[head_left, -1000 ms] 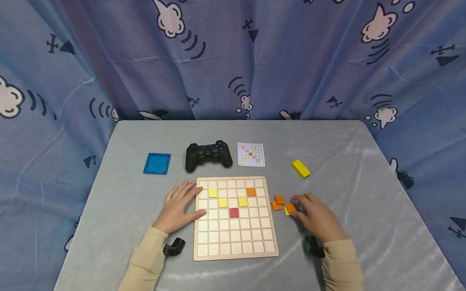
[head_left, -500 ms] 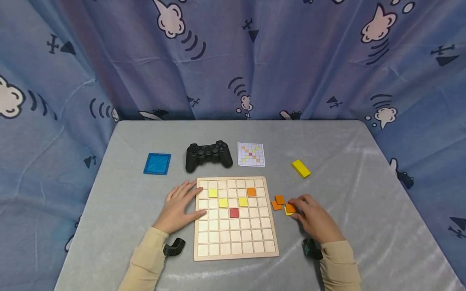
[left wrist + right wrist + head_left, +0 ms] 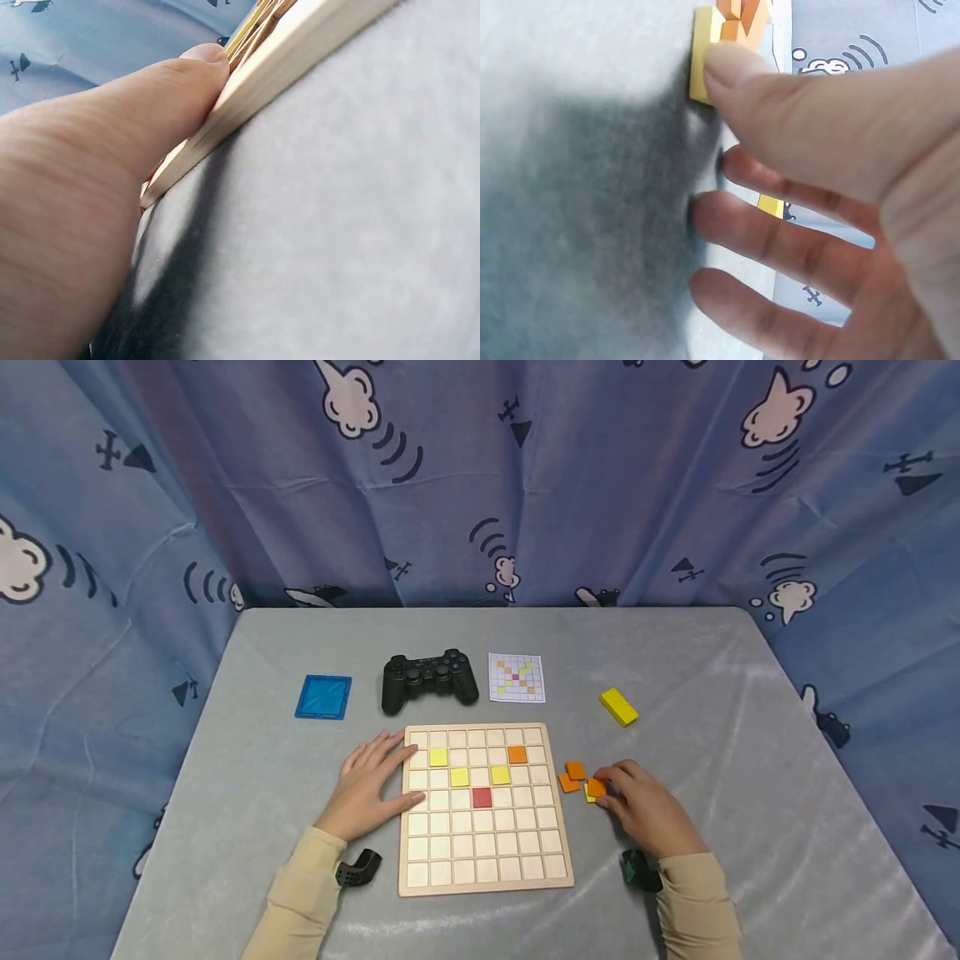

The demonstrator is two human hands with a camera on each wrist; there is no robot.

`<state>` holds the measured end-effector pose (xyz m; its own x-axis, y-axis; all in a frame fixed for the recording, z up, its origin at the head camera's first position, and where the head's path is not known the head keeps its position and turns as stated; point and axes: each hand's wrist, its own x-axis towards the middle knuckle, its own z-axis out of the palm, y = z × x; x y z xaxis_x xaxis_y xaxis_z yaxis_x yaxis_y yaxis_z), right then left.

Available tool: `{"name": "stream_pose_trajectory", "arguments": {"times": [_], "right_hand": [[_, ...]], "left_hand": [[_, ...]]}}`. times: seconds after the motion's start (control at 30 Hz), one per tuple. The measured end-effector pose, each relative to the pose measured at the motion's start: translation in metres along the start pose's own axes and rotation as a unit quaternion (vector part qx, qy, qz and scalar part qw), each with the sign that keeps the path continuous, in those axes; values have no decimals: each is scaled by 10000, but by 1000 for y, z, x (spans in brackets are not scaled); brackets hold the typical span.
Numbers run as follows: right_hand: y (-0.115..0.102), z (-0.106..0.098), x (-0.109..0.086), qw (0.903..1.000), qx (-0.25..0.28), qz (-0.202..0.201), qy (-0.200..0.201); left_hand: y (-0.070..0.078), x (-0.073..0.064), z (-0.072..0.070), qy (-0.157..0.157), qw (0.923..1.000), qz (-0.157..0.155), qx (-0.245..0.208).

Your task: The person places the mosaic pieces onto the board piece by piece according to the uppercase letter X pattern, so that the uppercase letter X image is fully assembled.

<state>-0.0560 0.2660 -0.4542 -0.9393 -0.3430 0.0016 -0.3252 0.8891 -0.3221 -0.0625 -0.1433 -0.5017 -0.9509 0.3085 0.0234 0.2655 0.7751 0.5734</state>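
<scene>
A square wooden grid board [image 3: 485,892] lies flat, with yellow, orange and red tiles in some cells. My left hand [image 3: 367,793] rests on its left edge, fingers spread; the thumb lies over the rim in the left wrist view. Beside the board's right edge, my right hand [image 3: 648,806] pinches an orange tile [image 3: 596,787] between thumb and index finger. That tile sits over a yellow tile [image 3: 703,56], partly covered by it and touching the thumb in the right wrist view. Two more orange tiles [image 3: 575,770] lie just left of these fingers.
Behind the board are a blue square tray [image 3: 323,697], a black game controller [image 3: 430,680] and a printed pattern card [image 3: 517,678]. A yellow block [image 3: 618,707] lies at the back right. A patterned curtain [image 3: 480,485] hangs behind the grey table [image 3: 750,727].
My right hand has moved slightly left, and its thumb and index finger have closed in on the orange tile. The left hand has stayed in place on the board.
</scene>
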Motion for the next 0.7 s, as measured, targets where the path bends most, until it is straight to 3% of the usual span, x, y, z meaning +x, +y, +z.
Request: {"name": "stream_pose_trajectory", "arguments": {"times": [0.17,0.3,0.5,0.7], "right_hand": [[-4,-3,2,10000,-18,-3,17],[-14,-6,4,9991,-146,-293,258],[-47,-3,12,9933,-205,-1051,439],[-84,6,20,9896,68,-1428,183]], "left_hand": [[-1,0,1,18,10000,19,-7],[-1,0,1,11,10000,35,7],[0,0,0,-10,10000,14,-29],[-1,0,0,3,10000,24,38]]}}
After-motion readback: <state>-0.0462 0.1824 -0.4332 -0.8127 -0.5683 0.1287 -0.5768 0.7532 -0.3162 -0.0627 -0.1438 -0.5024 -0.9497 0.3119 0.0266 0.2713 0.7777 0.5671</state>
